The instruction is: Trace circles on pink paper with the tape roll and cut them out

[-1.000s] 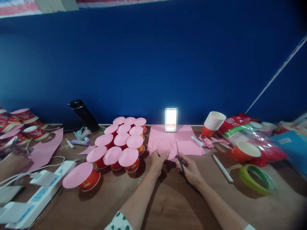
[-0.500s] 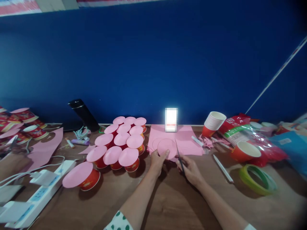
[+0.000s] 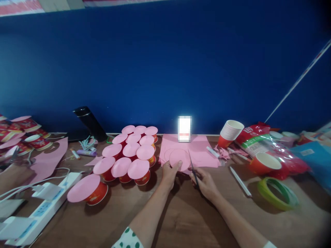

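My left hand pinches the near edge of a pink paper circle, thumb on top. A pair of scissors is gripped in my right hand, its blades pointing up and away beside the circle's right edge. Behind and under the circle lie pink paper sheets with round outlines drawn on them. To the left stand several upside-down red paper cups, each topped with a pink paper disc.
At right are a stack of paper cups, a white pen, green tape rolls and a red plastic bag. A power strip and black flask stand left. Another person's hand works at far left.
The paper circle in my left hand has shifted very slightly, and my hands stay in nearly the same place. The other person's hand at far left moves a little.
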The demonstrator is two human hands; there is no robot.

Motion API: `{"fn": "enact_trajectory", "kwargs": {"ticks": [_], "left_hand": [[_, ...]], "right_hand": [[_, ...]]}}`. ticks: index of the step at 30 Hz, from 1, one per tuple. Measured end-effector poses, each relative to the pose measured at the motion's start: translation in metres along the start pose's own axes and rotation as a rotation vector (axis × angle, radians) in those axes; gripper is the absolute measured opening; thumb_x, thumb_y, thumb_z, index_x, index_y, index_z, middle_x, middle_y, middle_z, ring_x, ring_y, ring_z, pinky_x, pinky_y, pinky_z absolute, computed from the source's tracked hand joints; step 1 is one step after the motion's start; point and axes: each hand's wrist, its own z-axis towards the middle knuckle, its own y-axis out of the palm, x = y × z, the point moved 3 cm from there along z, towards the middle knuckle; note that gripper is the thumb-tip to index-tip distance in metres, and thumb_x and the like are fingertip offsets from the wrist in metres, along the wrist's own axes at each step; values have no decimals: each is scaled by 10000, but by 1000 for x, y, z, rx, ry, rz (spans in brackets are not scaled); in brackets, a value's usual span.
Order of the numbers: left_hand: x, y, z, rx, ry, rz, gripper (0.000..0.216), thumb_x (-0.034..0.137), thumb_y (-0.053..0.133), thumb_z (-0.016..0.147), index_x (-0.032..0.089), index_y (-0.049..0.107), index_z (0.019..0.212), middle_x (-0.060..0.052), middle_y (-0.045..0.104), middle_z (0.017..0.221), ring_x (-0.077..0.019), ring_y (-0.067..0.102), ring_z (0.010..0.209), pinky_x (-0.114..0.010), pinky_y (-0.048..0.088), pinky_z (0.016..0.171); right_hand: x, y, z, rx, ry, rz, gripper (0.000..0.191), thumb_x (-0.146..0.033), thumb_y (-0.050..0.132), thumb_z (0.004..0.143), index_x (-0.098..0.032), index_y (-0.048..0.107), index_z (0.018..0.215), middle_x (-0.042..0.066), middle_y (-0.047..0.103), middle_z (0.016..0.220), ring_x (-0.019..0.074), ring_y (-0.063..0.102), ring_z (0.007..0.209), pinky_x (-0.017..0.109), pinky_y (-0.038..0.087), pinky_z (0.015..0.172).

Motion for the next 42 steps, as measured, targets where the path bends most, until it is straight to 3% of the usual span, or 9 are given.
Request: {"fn": "enact_trajectory", "kwargs": {"ticks": [20,42], "left_hand": [[3,-1,-2,-19,40,60,403,375,772,578,74,691,834,-119,708,783,-169,630,652,-275,491,622],[1,-1,0,1,33,-6,427,390,782,561,78,693,840,-129,710,817,-182,640,672,-292,497,646]], "right_hand": [[-4,2,0,-4,-6,69,361,-386,590,799,-133,582,1057,-39,474,578,88,424,503,203,364,457],[-4,0,-1,-1,21,-21,412,-457,566,797,-140,595,1058,-38,473,557,104,441,481,219,377,447]]}}
